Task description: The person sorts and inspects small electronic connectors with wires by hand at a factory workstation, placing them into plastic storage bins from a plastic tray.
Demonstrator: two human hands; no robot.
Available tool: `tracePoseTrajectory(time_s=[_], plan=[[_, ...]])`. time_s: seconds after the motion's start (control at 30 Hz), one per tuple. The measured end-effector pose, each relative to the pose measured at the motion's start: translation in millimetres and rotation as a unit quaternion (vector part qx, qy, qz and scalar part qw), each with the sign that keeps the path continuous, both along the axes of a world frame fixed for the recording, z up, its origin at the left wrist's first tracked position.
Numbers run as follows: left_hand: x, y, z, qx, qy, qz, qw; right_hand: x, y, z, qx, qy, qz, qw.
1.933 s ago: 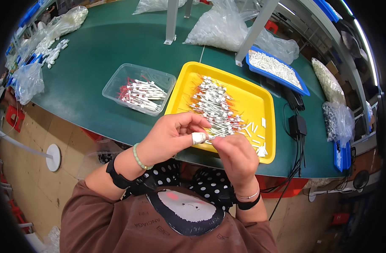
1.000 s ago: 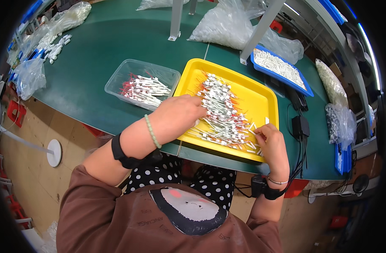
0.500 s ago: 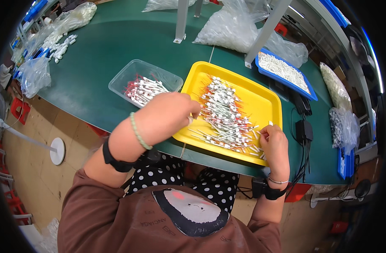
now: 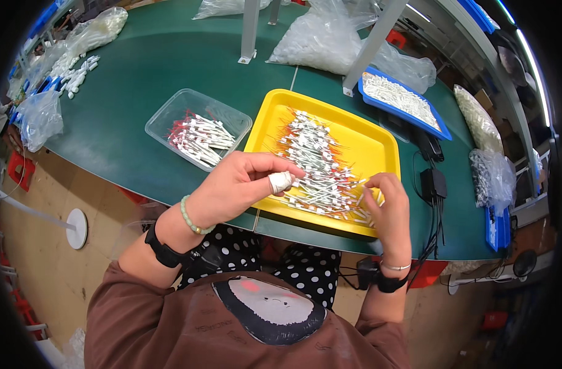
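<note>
Left hand [image 4: 241,184]: raised over the near rim of the yellow tray [image 4: 379,144], fingers curled narrow, a bandaged fingertip [image 4: 281,181] pinching toward the heap; whether it held a piece could not be told. Right hand [image 4: 385,206]: fingers bent, resting among the white, red-tipped wire pieces [image 4: 311,160] heaped in the tray, within easy reach. Beyond, left: clear tub [image 4: 195,132] of similar pieces, set apart. Farther: blue tray [image 4: 404,101], plastic bags [image 4: 330,40], green table [image 4: 145,67].
</note>
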State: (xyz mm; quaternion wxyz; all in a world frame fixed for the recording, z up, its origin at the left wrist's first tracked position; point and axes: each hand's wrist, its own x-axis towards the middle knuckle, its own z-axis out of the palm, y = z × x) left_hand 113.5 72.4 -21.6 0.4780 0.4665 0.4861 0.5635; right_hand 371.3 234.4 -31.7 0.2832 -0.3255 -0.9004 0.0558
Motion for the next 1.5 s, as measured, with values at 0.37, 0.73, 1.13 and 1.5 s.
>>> tracePoseTrajectory(time_s=[0.37,0.73,1.13,1.5], plan=[[17,5,-4,-0.025,-0.035,0.013,0.999,-25,-54,2,-0.038,0.23,0.101,0.967],[17,7,-10,-0.036,-0.032,0.021,0.999,-23,-54,2,-0.087,0.221,0.136,0.962],[15,4,-5,-0.068,-0.018,0.008,0.998,-21,-59,1,-0.156,0.241,0.146,0.947],[22,11,-11,-0.055,-0.064,-0.023,0.996,-31,-65,6,-0.173,0.199,0.165,0.95]])
